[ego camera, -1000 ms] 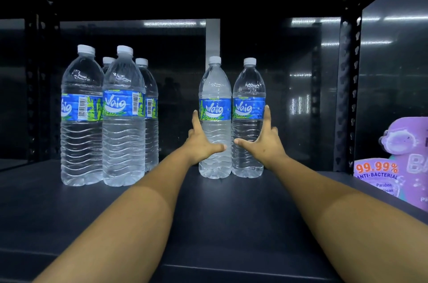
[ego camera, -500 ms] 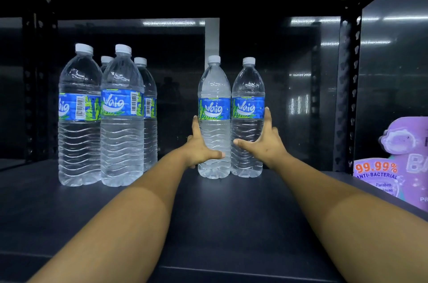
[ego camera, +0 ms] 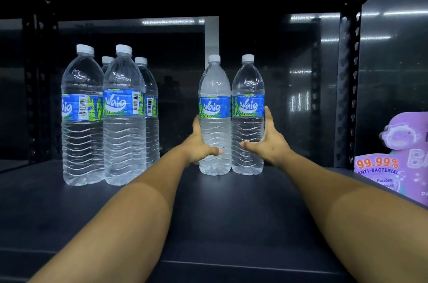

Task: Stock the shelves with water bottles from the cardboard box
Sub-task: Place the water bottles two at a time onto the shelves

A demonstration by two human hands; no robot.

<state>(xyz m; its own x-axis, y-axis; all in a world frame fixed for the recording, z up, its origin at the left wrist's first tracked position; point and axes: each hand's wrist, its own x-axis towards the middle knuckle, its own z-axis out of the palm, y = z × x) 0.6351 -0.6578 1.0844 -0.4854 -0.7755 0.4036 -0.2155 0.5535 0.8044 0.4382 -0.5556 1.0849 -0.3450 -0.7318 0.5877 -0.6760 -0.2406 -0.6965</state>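
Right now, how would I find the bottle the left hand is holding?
Look at the dark shelf: four bottles cluster at its left, two stand side by side in the middle. The left hand's bottle is the left one of that pair. Only it has the left hand round its lower body; its neighbour is held by the right hand.

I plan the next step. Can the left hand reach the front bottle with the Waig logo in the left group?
Probably yes: the shelf between the left hand and that bottle looks free, but the hand first must release its own bottle.
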